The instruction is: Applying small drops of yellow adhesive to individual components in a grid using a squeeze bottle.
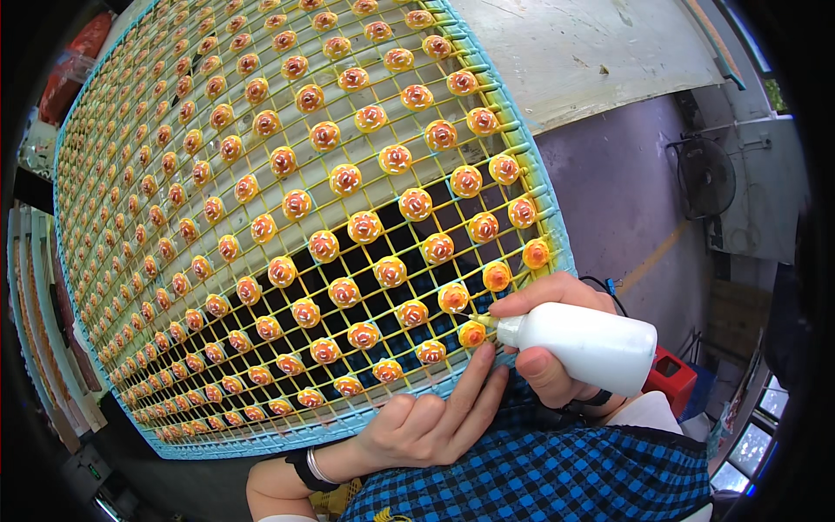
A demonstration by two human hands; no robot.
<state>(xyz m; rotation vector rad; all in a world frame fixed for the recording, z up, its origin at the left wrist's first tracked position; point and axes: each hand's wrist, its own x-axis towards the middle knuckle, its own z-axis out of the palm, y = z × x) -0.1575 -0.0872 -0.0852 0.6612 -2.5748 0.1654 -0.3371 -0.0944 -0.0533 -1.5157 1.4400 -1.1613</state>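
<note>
My right hand [545, 370] is wrapped round a white squeeze bottle [600, 346], which is tilted with its thin nozzle pointing left. The nozzle tip is among the rosettes at the lower right corner of a yellow wire grid panel [348, 248]. Right by the nozzle sits an orange rosette [472, 334] on a yellow base, without clear white strokes. Another orange rosette [453, 297] lies just above it. Against the panel's pale blue rim, my left hand [435, 422] rests with its index finger stretched toward the lower rosette. Most other rosettes bear white strokes.
The panel slants across a pale work surface [600, 48]. A black fan [706, 177] stands at the right, beyond the purplish floor [617, 174]. Close to my right arm is a red object [670, 383]. Long slatted pieces [48, 322] stand at the left edge.
</note>
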